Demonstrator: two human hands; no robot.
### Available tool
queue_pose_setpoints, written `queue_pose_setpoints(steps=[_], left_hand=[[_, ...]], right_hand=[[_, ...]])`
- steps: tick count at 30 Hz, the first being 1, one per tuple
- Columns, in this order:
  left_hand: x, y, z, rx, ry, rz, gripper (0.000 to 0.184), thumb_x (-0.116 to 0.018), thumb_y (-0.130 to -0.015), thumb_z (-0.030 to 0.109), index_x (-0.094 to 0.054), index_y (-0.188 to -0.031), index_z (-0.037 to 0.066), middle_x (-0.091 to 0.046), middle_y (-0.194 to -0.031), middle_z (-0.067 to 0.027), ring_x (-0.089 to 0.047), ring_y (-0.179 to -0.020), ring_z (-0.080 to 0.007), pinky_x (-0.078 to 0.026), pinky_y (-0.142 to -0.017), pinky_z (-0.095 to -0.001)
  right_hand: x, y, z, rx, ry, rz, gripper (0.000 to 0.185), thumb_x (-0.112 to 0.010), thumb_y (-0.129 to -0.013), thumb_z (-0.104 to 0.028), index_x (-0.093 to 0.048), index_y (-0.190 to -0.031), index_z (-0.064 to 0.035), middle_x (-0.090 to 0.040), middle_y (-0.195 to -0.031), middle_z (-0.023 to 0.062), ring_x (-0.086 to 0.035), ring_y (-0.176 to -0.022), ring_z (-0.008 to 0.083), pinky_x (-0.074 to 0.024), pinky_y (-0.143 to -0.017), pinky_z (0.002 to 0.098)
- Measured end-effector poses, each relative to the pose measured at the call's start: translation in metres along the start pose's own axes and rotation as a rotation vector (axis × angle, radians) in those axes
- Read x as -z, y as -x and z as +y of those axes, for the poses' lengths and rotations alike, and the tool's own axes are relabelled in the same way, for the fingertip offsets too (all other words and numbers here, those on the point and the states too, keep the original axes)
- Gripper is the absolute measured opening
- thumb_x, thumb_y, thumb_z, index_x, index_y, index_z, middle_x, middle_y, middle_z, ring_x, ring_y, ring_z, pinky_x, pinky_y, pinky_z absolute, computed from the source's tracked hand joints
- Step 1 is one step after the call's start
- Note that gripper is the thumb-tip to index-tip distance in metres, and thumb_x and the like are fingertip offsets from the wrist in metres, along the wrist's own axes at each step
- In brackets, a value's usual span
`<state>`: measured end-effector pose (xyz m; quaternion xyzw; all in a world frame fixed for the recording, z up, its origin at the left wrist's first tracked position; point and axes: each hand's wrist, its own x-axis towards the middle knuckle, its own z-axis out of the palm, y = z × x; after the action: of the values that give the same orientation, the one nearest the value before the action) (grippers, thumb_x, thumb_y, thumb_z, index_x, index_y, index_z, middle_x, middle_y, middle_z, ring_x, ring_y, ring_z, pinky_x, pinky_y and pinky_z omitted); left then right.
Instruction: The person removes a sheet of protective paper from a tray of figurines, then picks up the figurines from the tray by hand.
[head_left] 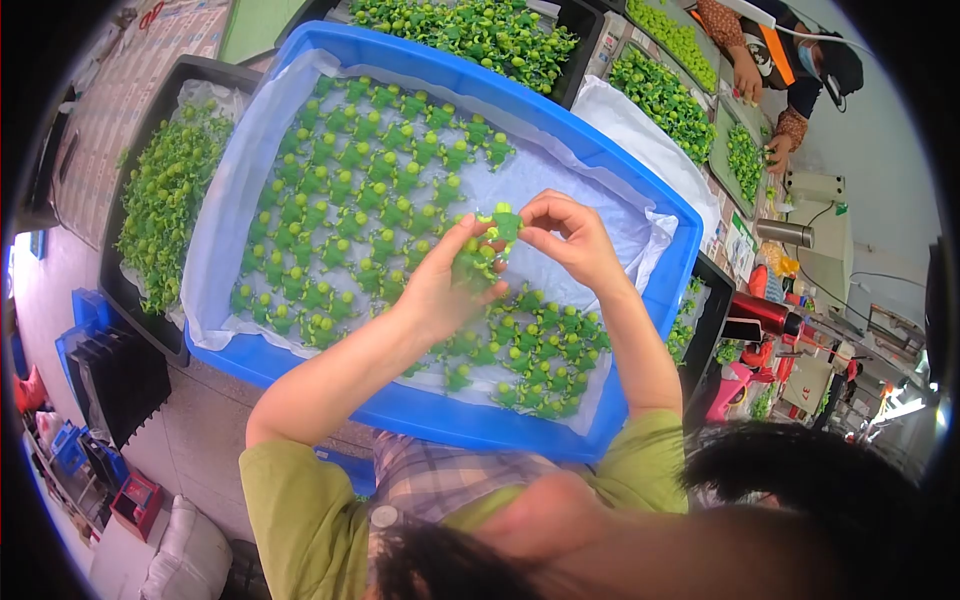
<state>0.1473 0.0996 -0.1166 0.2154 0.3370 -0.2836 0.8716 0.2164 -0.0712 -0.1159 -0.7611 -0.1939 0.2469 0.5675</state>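
Logged: I see the left hand point(440, 288) cradling green figurines point(480, 258) above the blue tray point(400, 412); right hand point(578, 240) pinching one figurine point(507, 222). Judged risk: slack pinch, piece drops onto those below.

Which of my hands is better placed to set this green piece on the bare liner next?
Probably your right hand: it appears to pinch the green piece and is nearer the bare pale liner. Your left hand seems to hold other green pieces.
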Motion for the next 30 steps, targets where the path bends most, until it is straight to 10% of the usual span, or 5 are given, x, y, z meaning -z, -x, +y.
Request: queue_pose_setpoints(steps=[14,20,24,30], left_hand=[[0.003,0.001,0.002,-0.092,-0.099,-0.181,0.043,-0.051,-0.079,0.047,-0.047,-0.106,0.014,-0.048,-0.102,-0.0012,-0.046,-0.093,-0.0156,-0.042,-0.076,-0.037],[0.005,-0.004,0.006,-0.045,-0.089,-0.122,0.037,-0.056,-0.078,0.039,-0.05,-0.103,0.014,-0.05,-0.097,-0.0017,-0.048,-0.088,-0.0151,-0.042,-0.076,-0.0365],[0.004,-0.005,0.007,-0.01,0.014,-0.015,0.032,-0.058,-0.076,0.038,-0.053,-0.096,0.014,-0.052,-0.091,-0.0016,-0.049,-0.083,-0.0154,-0.042,-0.076,-0.0362],[0.006,-0.007,0.009,-0.029,0.094,-0.033,0.031,-0.057,-0.077,0.038,-0.053,-0.093,0.013,-0.053,-0.09,-0.0019,-0.051,-0.083,-0.0167,-0.041,-0.078,-0.0379]], right_hand=[[-0.014,0.003,-0.021,0.314,0.458,0.215,0.015,-0.063,-0.069,-0.003,-0.061,-0.083,-0.0062,-0.056,-0.078,0.0032,-0.057,-0.07,0.0146,-0.0443,-0.058,0.0274],[0.003,-0.017,0.001,0.226,0.167,-0.116,0.011,-0.06,-0.074,-0.009,-0.064,-0.084,-0.0069,-0.059,-0.078,0.0028,-0.056,-0.073,0.0136,-0.043,-0.06,0.0249],[0.013,-0.053,0.032,0.032,0.519,0.241,0.017,-0.059,-0.071,-0.009,-0.062,-0.088,-0.0092,-0.057,-0.076,0.0048,-0.056,-0.072,0.0194,-0.0447,-0.06,0.0297],[-0.004,-0.077,0.06,0.298,0.917,0.35,0.028,-0.055,-0.07,-0.003,-0.056,-0.097,-0.0104,-0.054,-0.081,0.0066,-0.056,-0.071,0.0241,-0.0464,-0.061,0.0335]])
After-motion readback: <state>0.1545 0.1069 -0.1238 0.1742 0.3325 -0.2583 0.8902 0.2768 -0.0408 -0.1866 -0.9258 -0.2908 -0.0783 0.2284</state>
